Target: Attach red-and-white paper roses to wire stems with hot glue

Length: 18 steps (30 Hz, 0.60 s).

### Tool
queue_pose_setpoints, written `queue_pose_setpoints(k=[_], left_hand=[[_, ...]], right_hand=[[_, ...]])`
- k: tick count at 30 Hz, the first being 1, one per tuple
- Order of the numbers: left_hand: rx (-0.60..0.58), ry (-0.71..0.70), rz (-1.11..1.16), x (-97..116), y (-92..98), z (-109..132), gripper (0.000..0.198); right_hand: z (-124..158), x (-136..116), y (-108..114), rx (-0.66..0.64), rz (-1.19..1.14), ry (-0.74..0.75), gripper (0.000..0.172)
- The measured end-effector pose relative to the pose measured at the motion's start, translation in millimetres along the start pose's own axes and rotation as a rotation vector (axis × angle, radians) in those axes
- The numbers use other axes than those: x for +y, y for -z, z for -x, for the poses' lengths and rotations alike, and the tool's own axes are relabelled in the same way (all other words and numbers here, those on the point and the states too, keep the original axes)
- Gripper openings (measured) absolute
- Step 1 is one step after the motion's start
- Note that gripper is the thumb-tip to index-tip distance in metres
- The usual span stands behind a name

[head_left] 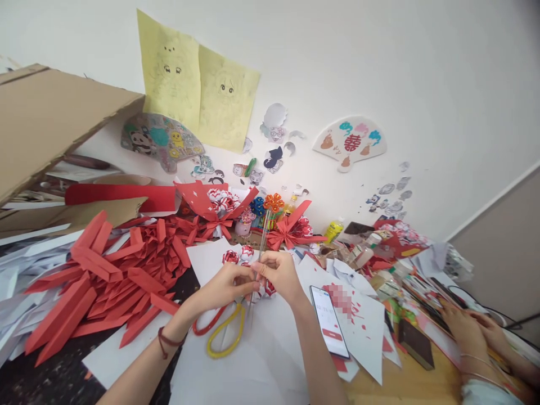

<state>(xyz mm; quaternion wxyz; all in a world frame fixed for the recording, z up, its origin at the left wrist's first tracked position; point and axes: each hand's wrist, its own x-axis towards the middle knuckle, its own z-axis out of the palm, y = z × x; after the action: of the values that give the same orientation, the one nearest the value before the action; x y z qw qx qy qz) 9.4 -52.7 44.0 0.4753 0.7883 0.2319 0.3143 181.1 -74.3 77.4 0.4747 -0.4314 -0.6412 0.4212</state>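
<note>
Over a white paper sheet, my left hand and my right hand meet, fingers pinched around a bundle of thin metallic wires. The wires run upright, slightly tilted, with their lower ends poking out beneath my fingers. Behind and below my hands lie several small red-and-white flowers, partly covered by my fingers. Scissors with one red and one yellow handle loop rest just under my left hand; their blades are hidden.
Folded red paper strips pile up at left beside white ones. A phone lies right of my forearm. Wrapped bouquets stand against the wall. Another person's hands are at far right. A cardboard box overhangs upper left.
</note>
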Motion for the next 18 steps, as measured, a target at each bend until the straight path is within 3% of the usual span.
queue_pose_setpoints(k=[10, 18], left_hand=[[0.012, -0.132, -0.231, -7.3, -48.3, -7.8, 0.024], [0.003, -0.210, -0.495, -20.5, -67.9, -6.9, 0.023]], right_hand=[[59.3, 3.2, 20.9, 0.183, 0.358, 0.063, 0.025], [85.6, 17.3, 27.3, 0.254, 0.352, 0.076, 0.020]])
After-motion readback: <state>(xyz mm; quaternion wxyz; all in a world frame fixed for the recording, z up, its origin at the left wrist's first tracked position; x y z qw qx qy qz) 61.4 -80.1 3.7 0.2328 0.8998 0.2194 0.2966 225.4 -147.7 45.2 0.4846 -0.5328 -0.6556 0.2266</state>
